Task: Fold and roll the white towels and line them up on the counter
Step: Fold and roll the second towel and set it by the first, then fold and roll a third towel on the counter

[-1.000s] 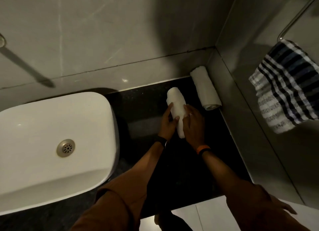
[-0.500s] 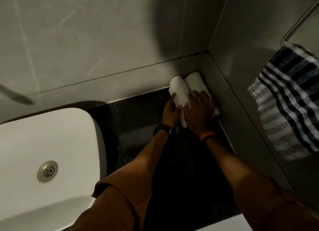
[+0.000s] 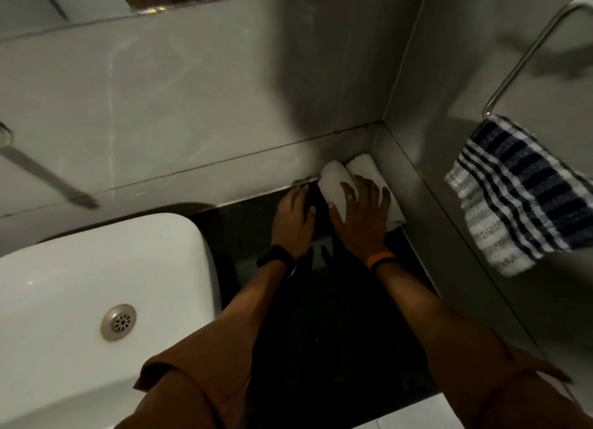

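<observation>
- Head view: two rolled white towels lie side by side, touching, in the far right corner of the dark counter [image 3: 244, 229], with their far ends at or close to the back wall.
- The left roll [image 3: 333, 181] and the right roll [image 3: 369, 169] run roughly parallel, far to near, the right one close against the side wall.
- The right hand [image 3: 359, 217] lies flat, palm down, fingers spread wide across the near part of both rolls; it presses and does not clasp.
- The left hand [image 3: 293, 215] rests on the counter just left of the left roll, fingers loosely extended, holding nothing. Whether it touches the roll cannot be told.
- Judgement: both rolls appear finished and placed; the step in hand looks like a final squaring-up of the pair.
- No unrolled white towel is visible, so whether more remain cannot be told.
- Judgement: the rolls' loose ends are hidden under the hand, so one may slacken on release.
- Surroundings: a white basin [image 3: 96, 300] sits at the left of the counter; a striped cloth [image 3: 519, 197] hangs from a rail [image 3: 526, 53] on the right wall, not part of the row.
</observation>
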